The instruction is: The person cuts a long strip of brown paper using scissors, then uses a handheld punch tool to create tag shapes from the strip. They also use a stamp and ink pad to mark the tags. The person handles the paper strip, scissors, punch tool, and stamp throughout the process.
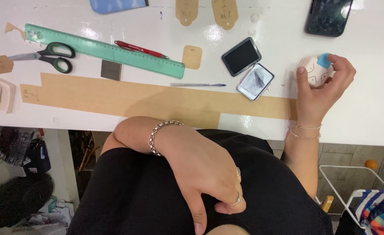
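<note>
A pale round stamp (314, 71) is clamped in the right hand (322, 89) over the white surface (366, 117) near the open ink pad (241, 56), while the left hand (205, 174), fingers loosely curled and empty, is rested on the lap; ink could be smeared if the grip slipped.

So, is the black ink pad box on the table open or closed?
Open. The ink pad box lies with its lid folded flat beside the base: the dark pad faces up, and the lid's smudged inside shows.
</note>
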